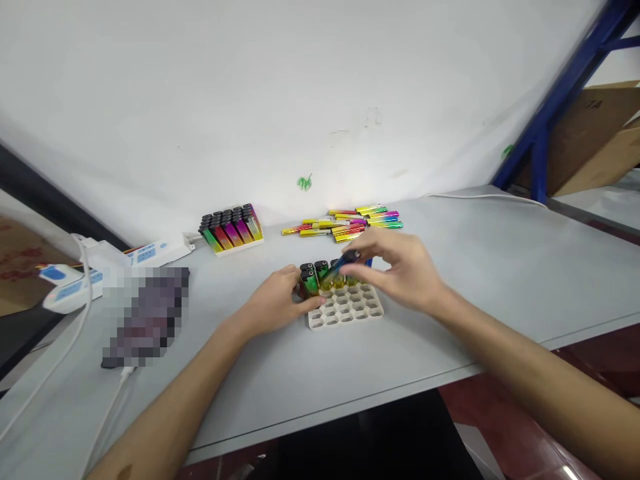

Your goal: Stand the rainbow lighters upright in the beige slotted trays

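Observation:
A white tray (pixel 345 325) with rows of slots lies on the table in front of me. Several lighters (pixel 311 283) with black tops and shiny green-to-yellow bodies stand upright in its back rows; the front slots hold nothing. My left hand (pixel 274 301) grips the tray's left side, its thumb at the front and its fingers partly hidden behind the lighters. Between the thumb and fingers of my right hand (pixel 405 267) is a tilted blue-to-yellow lighter (pixel 334 272), over the back rows. My right hand hides part of the back right of the tray.
A filled tray of lighters (pixel 233 230) stands at the back left. Loose shiny lighters (pixel 345 225) lie in a heap near the wall. On the left are white power strips (pixel 150 253), cables and a blurred dark device (pixel 150 317). A blue frame (pixel 540 147) rises at right.

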### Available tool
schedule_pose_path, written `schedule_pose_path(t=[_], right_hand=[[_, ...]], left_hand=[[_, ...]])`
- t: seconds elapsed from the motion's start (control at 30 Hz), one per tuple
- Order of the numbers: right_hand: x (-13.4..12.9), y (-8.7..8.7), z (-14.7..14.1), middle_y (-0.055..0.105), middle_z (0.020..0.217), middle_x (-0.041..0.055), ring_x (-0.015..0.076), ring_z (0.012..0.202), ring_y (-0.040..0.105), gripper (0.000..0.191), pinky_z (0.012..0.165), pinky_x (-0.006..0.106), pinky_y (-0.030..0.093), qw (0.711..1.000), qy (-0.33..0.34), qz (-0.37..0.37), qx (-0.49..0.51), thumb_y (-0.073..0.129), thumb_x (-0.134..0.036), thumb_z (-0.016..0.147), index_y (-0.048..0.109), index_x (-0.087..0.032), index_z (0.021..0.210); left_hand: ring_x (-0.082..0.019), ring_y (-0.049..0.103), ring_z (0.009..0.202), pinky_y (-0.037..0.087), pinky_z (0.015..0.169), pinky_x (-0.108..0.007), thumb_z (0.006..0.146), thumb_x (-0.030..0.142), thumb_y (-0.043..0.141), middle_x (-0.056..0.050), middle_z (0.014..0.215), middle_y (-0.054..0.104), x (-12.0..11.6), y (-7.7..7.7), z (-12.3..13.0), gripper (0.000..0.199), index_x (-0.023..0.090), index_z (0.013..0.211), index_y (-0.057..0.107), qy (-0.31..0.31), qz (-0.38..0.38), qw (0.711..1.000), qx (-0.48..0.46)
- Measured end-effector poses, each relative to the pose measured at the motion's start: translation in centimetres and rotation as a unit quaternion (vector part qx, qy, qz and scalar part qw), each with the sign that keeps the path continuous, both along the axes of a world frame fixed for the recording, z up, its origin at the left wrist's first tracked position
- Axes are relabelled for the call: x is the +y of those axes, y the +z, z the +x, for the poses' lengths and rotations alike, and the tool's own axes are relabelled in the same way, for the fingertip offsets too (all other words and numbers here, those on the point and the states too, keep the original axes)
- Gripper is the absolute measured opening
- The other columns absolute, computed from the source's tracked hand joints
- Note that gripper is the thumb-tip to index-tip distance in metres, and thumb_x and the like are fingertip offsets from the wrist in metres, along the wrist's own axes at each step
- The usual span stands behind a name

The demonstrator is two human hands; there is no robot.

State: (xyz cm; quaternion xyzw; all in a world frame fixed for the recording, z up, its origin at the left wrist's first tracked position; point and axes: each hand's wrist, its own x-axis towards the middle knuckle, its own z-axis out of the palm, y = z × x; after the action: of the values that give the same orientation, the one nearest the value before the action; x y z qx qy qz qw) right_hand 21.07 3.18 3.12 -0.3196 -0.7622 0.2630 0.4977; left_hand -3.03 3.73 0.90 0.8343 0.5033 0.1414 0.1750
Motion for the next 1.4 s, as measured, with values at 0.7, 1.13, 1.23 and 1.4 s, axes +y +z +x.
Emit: schedule_pose_path(t=[0.7, 1.13, 1.23, 1.4], right_hand=[[-0.3, -2.9, -2.4, 0.070, 0.073, 0.0002, 0.0100, 0.055, 0.057, 0.025, 0.048, 0.024, 0.033, 0.922, -0.125, 0.287, -0.228, 0.049, -0.036, 0.100, 0.066, -0.019, 0.095], [8.2, -4.5, 3.3, 0.067, 0.120, 0.0151, 0.0302, 0.113, 0.058, 0.033, 0.094, 0.043, 0.047, 0.924, -0.271, 0.079, -0.259, 0.045, -0.028, 0.097, 0.064, -0.015, 0.120], [9.4, -5.9, 2.9, 0.055, 0.142, 0.0159, 0.0319, 0.133, 0.044, 0.044, 0.113, 0.047, 0.034, 0.914, -0.219, 0.081, -0.331, 0.044, -0.024, 0.096, 0.055, -0.011, 0.136], [9.4, -6.1, 2.2, 0.065, 0.123, 0.0138, 0.0325, 0.117, 0.050, 0.035, 0.103, 0.047, 0.042, 0.912, -0.221, 0.070, -0.339, 0.051, -0.021, 0.092, 0.064, -0.014, 0.123]], left_hand=[[-0.021, 0.055, 0.083, 0.042, 0.073, -0.032, 0.082, 0.048, 0.066, 0.001, 0.081, 0.056, 0.0, 0.3, 1.0, 0.028, 0.022, 0.079, 0.055, 0.015, 0.044, 0.996, -0.080], [-0.026, 0.063, 0.086, 0.048, 0.074, -0.038, 0.071, 0.069, 0.069, -0.006, 0.098, 0.067, 0.0, -0.3, 1.0, 0.059, 0.020, 0.102, 0.058, 0.093, -0.032, 0.993, -0.070], [-0.026, 0.064, 0.087, 0.049, 0.075, -0.038, 0.071, 0.067, 0.069, -0.007, 0.099, 0.068, 0.0, -0.2, 1.1, 0.057, 0.020, 0.101, 0.059, 0.092, -0.036, 0.992, -0.075], [-0.027, 0.065, 0.086, 0.050, 0.073, -0.038, 0.071, 0.067, 0.068, -0.007, 0.098, 0.068, -0.1, -0.1, 1.1, 0.056, 0.020, 0.099, 0.058, 0.096, -0.029, 0.993, -0.064]])
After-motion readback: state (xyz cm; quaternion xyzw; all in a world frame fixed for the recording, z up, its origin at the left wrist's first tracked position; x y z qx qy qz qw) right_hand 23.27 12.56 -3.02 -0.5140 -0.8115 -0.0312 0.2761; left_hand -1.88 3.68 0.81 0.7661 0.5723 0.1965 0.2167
